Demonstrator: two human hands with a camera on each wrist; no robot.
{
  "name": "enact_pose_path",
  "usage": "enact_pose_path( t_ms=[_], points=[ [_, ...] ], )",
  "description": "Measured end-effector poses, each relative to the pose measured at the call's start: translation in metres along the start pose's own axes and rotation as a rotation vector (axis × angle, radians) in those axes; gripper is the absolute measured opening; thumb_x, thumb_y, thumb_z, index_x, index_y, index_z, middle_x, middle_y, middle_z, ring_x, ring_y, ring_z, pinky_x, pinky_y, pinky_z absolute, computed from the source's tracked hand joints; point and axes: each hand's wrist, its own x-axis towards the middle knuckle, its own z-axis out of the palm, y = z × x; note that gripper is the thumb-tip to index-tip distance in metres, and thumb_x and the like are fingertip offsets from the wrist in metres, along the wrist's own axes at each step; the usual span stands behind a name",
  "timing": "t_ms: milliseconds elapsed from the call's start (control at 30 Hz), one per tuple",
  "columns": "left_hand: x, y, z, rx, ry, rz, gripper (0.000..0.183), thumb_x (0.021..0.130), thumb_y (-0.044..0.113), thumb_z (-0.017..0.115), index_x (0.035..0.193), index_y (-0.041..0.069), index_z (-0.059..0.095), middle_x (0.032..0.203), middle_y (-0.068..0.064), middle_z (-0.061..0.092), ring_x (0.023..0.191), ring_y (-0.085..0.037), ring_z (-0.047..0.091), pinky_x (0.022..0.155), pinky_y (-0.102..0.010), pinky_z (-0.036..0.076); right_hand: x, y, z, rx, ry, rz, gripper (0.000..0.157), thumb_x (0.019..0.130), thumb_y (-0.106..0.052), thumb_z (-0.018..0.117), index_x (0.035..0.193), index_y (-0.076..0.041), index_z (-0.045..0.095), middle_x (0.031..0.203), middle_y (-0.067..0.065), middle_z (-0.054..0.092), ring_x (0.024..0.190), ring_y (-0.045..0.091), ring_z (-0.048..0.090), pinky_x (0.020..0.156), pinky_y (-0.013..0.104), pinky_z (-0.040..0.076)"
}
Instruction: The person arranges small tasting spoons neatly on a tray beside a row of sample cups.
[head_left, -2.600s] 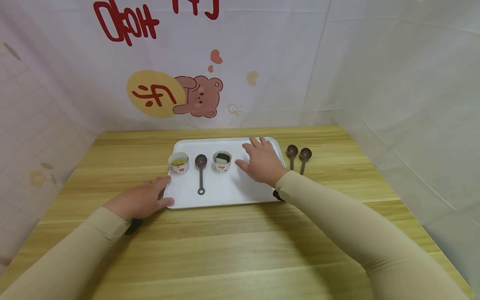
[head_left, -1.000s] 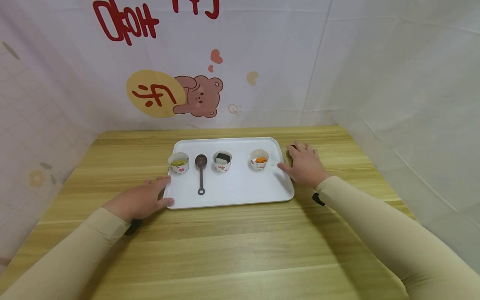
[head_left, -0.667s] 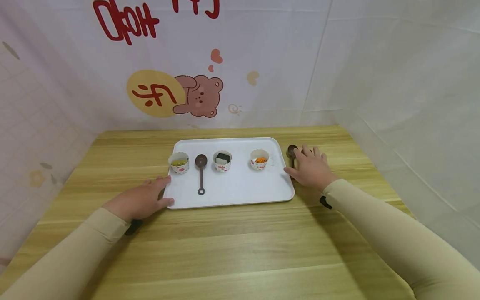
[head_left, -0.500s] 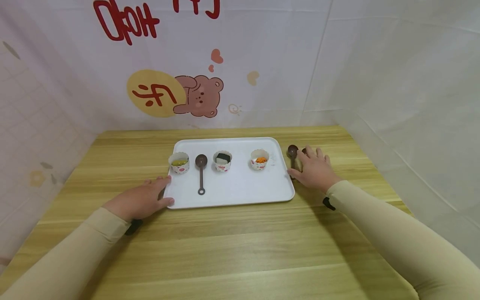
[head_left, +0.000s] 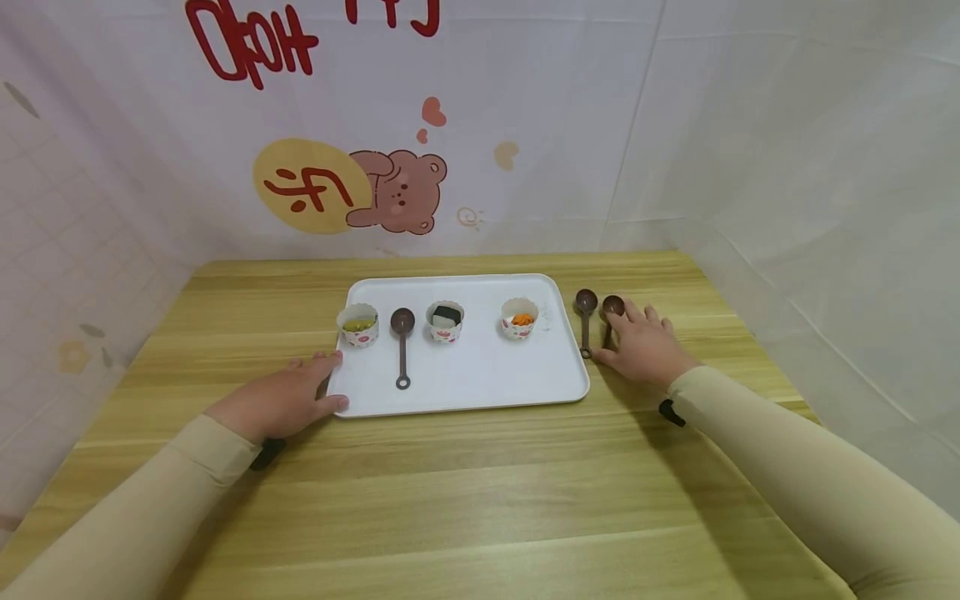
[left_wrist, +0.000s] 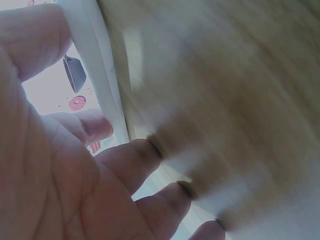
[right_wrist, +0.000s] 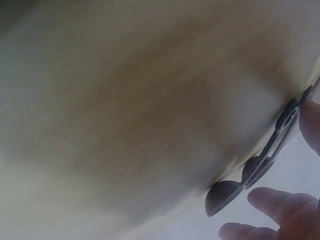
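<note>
Three round white paper cups with pink prints stand upright in a row on a white rectangular tray with rounded corners, which lies at the centre of the frame. The left cup, by the tray's left rim, holds something yellow-green; the middle cup holds a pale piece with a dark, nearly black top; the right cup, toward the tray's right side, holds something orange. Between the left and middle cups lies a brown long-handled spoon with a round bowl, its ringed handle end toward the bottom of the frame. Right of the tray, on the pale wood-grain table, lie two more brown spoons, a nearer-to-tray one and an outer one. The right hand is over the outer spoon, hiding its lower handle; its fingers are spread apart, and whether a fingertip touches the spoon I cannot tell. At the centre left, the left hand rests at the tray's lower left rim, thumb over the edge, apart from the fingers. Behind, a white cloth printed with a brown bear fills the upper frame.
</note>
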Motion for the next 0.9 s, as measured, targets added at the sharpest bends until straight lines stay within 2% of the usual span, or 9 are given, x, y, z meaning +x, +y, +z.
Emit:
enact_pose_path(
  t_ms=[167,367,500,633,733,900],
  points=[
    [-0.0007,0.0006,-0.0005,0.001,0.001,-0.005,0.089,0.103,0.058,0.058,0.164,0.0,0.03,0.167,-0.031,0.031,0.149,-0.063,0.031,0.119,-0.071,0.032,-0.0024,0.0027,0.0008,-0.009,-0.005,-0.005,0.084,0.101,-0.055,0.064,0.161,-0.001,0.039,0.166,0.038,0.026,0.148,0.069,0.023,0.117,0.082,0.021],
    [-0.0015,0.0025,-0.0017,0.002,-0.005,-0.017,0.088,0.103,0.056,0.059,0.165,0.001,0.029,0.168,-0.03,0.031,0.149,-0.062,0.031,0.12,-0.071,0.032,-0.005,0.0035,0.0011,-0.041,0.007,-0.013,0.08,0.1,-0.051,0.067,0.157,0.001,0.045,0.156,0.036,0.045,0.142,0.065,0.04,0.113,0.08,0.031],
    [-0.0021,0.0037,-0.0023,0.001,-0.005,-0.022,0.088,0.103,0.057,0.059,0.165,0.001,0.03,0.168,-0.03,0.032,0.149,-0.062,0.031,0.119,-0.071,0.032,-0.0058,0.0027,0.0003,-0.052,0.002,-0.025,0.076,0.101,-0.046,0.067,0.153,0.006,0.047,0.144,0.034,0.059,0.132,0.056,0.057,0.107,0.076,0.042],
    [-0.0024,0.0037,-0.0026,-0.002,-0.003,-0.022,0.088,0.103,0.058,0.059,0.165,0.001,0.03,0.168,-0.029,0.032,0.149,-0.062,0.031,0.119,-0.071,0.032,-0.0059,0.0045,0.0,-0.041,0.013,-0.05,0.067,0.101,-0.04,0.07,0.145,0.008,0.055,0.124,0.031,0.072,0.114,0.049,0.07,0.096,0.067,0.053],
    [-0.0019,0.0032,-0.0024,-0.002,-0.006,-0.023,0.088,0.103,0.057,0.059,0.165,0.001,0.029,0.168,-0.029,0.031,0.15,-0.062,0.03,0.12,-0.071,0.032,-0.006,0.0059,-0.0013,-0.033,0.017,-0.064,0.058,0.1,-0.035,0.072,0.137,0.008,0.061,0.112,0.029,0.075,0.104,0.046,0.072,0.092,0.061,0.057],
    [-0.0024,0.0039,-0.0029,-0.002,-0.008,-0.021,0.088,0.103,0.056,0.059,0.165,0.001,0.03,0.168,-0.029,0.031,0.15,-0.062,0.03,0.12,-0.071,0.032,-0.0081,0.0053,-0.005,-0.028,0.014,-0.065,0.046,0.1,-0.027,0.072,0.129,0.008,0.065,0.107,0.027,0.076,0.099,0.043,0.073,0.092,0.059,0.057]
  ],
)
